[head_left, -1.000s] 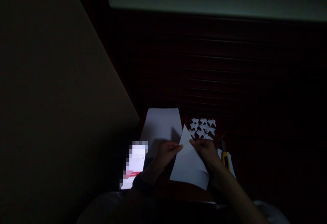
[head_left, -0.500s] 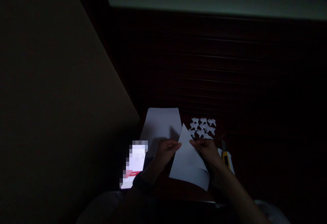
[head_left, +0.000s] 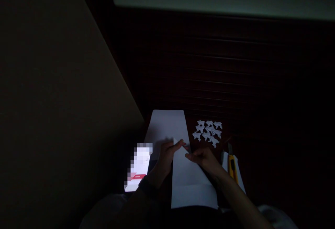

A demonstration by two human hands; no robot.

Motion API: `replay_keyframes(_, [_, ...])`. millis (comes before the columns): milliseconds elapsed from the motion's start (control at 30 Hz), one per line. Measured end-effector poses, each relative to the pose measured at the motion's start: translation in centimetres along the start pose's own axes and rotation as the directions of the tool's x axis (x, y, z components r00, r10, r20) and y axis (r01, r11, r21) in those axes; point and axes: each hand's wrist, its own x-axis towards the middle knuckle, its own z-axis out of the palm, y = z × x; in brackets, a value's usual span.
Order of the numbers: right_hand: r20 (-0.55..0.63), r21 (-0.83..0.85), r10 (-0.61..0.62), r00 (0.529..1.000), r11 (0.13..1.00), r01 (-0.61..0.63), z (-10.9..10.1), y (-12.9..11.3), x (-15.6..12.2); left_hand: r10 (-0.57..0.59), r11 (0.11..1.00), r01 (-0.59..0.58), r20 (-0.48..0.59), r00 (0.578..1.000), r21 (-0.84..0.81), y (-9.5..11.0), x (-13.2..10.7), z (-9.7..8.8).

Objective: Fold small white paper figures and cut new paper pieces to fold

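Note:
A white sheet of paper [head_left: 192,183], its top folded to a slanted edge, is held between my two hands in the head view. My left hand [head_left: 167,152] pinches it near the upper point, thumb on top. Lower along the slanted right edge, my right hand [head_left: 205,159] grips the paper with its thumb over it. A crease runs across the sheet near its bottom end. Under and behind my left hand lies a stack of white paper [head_left: 169,124]. The fingers behind the sheet are hidden.
Several small folded paper figures [head_left: 208,131] lie in rows at the back right. A yellow utility knife [head_left: 231,166] rests on white paper [head_left: 240,178] by my right forearm. A lit phone [head_left: 138,168] is at the left. Dark slatted panelling [head_left: 214,61] stands behind.
The held sheet has come lower and turned more upright, its point shifting left and down. My left hand has moved up to the point; my right hand has moved left and down along the edge.

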Motion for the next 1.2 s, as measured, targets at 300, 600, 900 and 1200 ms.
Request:
replay_keyframes(300, [0.006, 0.046, 0.013, 1.0, 0.999, -0.014, -0.5, 0.2, -0.1, 0.009, 1.0, -0.009, -0.005, 1.0, -0.003, 0.4, 0.0, 0.1])
replay_keyframes(600, [-0.205, -0.022, -0.015, 0.979, 1.0, 0.011, -2.5, -0.1, 0.4, 0.061, 0.98, -0.073, 0.069, 0.996, 0.184, 0.7, -0.9, -0.6])
replay_keyframes(900, [-0.263, 0.064, -0.015, 0.965, 0.997, 0.033, -3.0, 0.5, 0.6, 0.111, 0.952, -0.127, 0.072, 0.991, 0.278, -0.2, 0.0, -0.8])
replay_keyframes(1200, [-0.199, -0.019, -0.008, 0.98, 1.0, 0.004, -2.0, -0.3, 0.1, 0.008, 0.988, -0.032, 0.158, 0.987, 0.154, 1.1, -1.1, 0.1])
